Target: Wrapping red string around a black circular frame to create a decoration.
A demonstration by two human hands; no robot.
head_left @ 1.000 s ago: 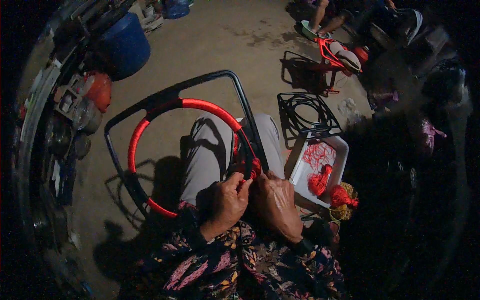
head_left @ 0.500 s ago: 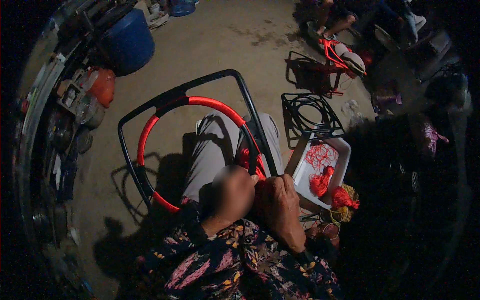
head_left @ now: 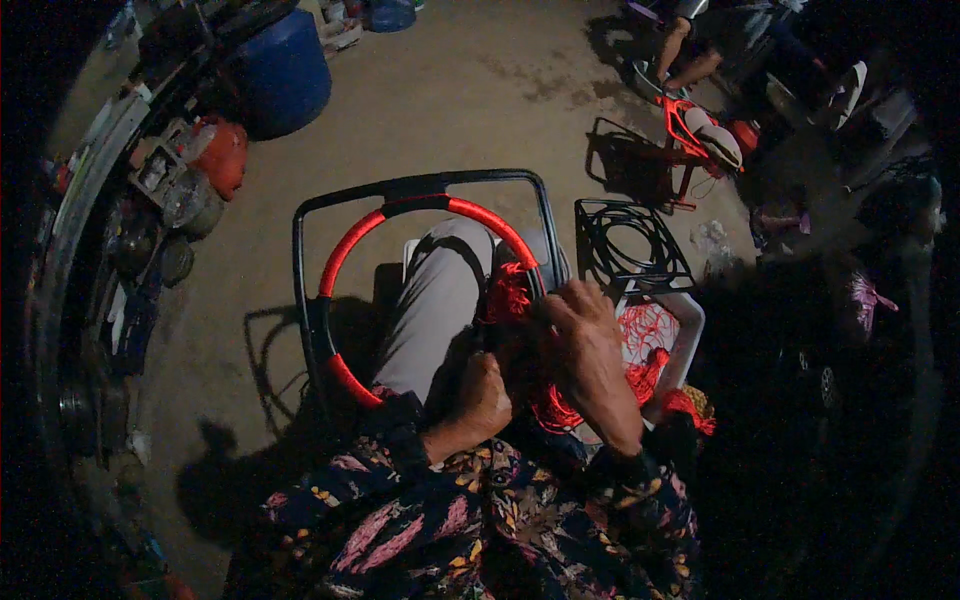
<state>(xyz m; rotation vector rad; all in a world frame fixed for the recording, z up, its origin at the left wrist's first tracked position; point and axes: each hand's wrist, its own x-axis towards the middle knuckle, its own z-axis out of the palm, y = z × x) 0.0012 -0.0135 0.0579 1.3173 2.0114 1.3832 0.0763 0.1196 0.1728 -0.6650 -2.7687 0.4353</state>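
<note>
A black squarish frame (head_left: 298, 255) with an inner ring stands tilted over my lap. Red cord (head_left: 352, 243) is wound in sections around the ring, with bare black stretches between. My left hand (head_left: 485, 395) is closed at the ring's lower right part, which it mostly hides. My right hand (head_left: 592, 360) is closed beside the frame's right bar; what its fingers pinch is hidden. A loose red bundle of cord (head_left: 508, 293) hangs inside the ring near its right side. More red cord (head_left: 555, 410) lies in my lap below the right hand.
A white tray (head_left: 690, 335) with tangled red cord stands to the right. Bare black frames (head_left: 630, 245) lie beyond it. Another person's hands and a red-wrapped frame (head_left: 682, 130) are at the far right. A blue barrel (head_left: 285, 75) and an orange bag (head_left: 220, 158) stand at the left.
The frame has turned more upright and shifted right. My hands have moved apart: the right has risen along the frame's right side, the left sits lower. The view has shifted slightly.
</note>
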